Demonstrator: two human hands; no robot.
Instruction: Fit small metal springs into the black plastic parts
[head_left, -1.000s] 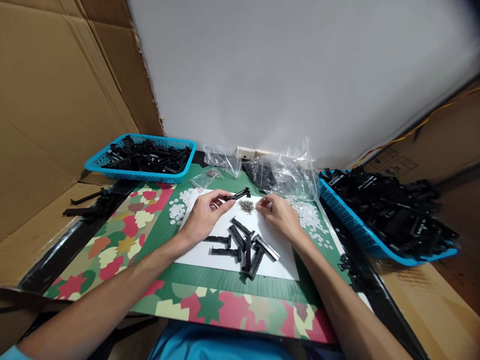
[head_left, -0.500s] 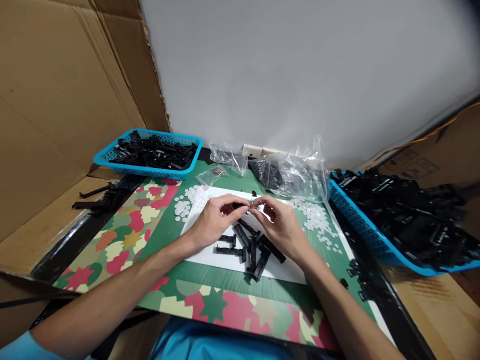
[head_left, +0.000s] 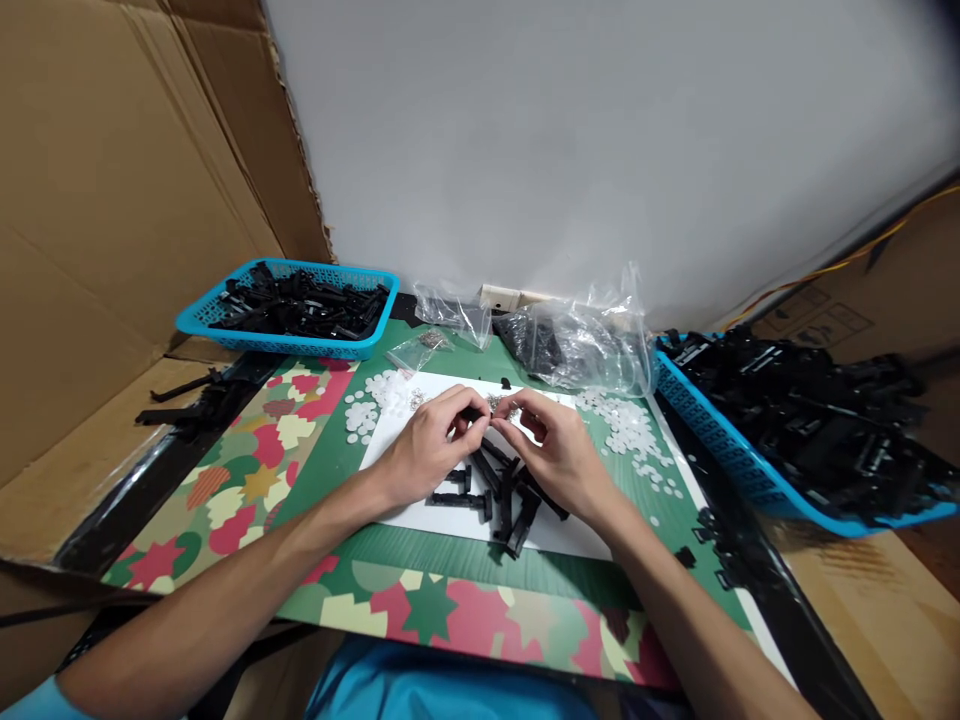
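My left hand (head_left: 433,442) is closed around a small black plastic part (head_left: 471,413), mostly hidden by the fingers. My right hand (head_left: 556,450) pinches close to the end of that part, thumb against forefinger; whatever lies in the pinch is too small to make out. Below both hands, several long black plastic pieces (head_left: 459,500) lie loosely piled on a white sheet (head_left: 420,522). Tiny metal bits (head_left: 495,402) are scattered on the sheet behind the fingertips.
White discs lie in a left heap (head_left: 362,418) and a right heap (head_left: 630,430). Blue baskets, one at left (head_left: 360,350) and one at right (head_left: 720,455), hold black parts. Clear plastic bags (head_left: 592,345) rest at the back, by the wall. Black clips (head_left: 712,545) lie at the right edge.
The fingertips of both hands have shifted slightly left, and the right fingers have spread a little. The tiny metal bits behind them show more clearly. My view has moved slightly.
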